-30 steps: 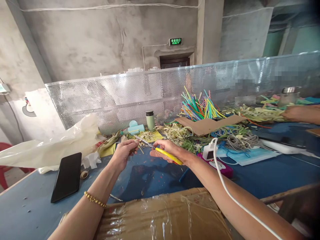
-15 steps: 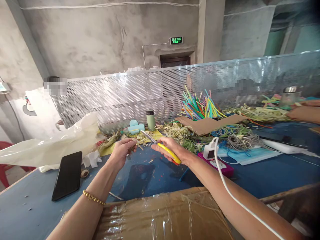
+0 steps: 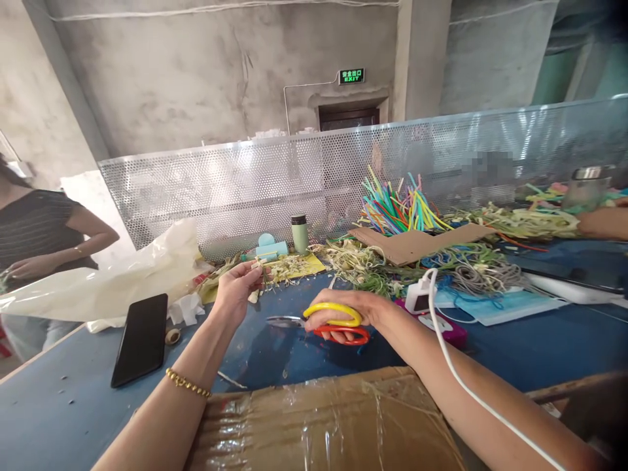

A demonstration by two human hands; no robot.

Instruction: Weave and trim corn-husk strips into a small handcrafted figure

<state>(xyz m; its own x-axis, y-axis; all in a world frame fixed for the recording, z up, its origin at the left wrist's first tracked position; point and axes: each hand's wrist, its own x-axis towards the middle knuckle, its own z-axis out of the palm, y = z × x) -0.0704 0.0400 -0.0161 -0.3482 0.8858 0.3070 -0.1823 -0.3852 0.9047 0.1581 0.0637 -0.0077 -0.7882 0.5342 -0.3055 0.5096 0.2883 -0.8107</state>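
My left hand (image 3: 236,290) is raised over the blue table (image 3: 267,353), thumb and fingertips pinched together. A small pale scrap shows just below the fingertips; what exactly the pinch holds is too small to make out. To the right, my right hand (image 3: 350,302) grips a pair of scissors (image 3: 289,321) with a yellow and a red handle loop. The blades point left, below and apart from my left hand, and look closed. Beyond the hands, pale plant trimmings (image 3: 289,267) lie on a yellow sheet (image 3: 314,263).
A taped cardboard box (image 3: 318,425) is nearest me. Left are a black phone (image 3: 140,340), plastic sheeting (image 3: 147,281) and another person (image 3: 44,229). A green bottle (image 3: 299,237), colourful stems (image 3: 400,209), cardboard (image 3: 422,245) and a charger with a white cable (image 3: 418,294) stand beyond and right.
The scissors have swung down and turned from pointing up-left to lying level, with the red loop now showing. A person has come into view at the left.
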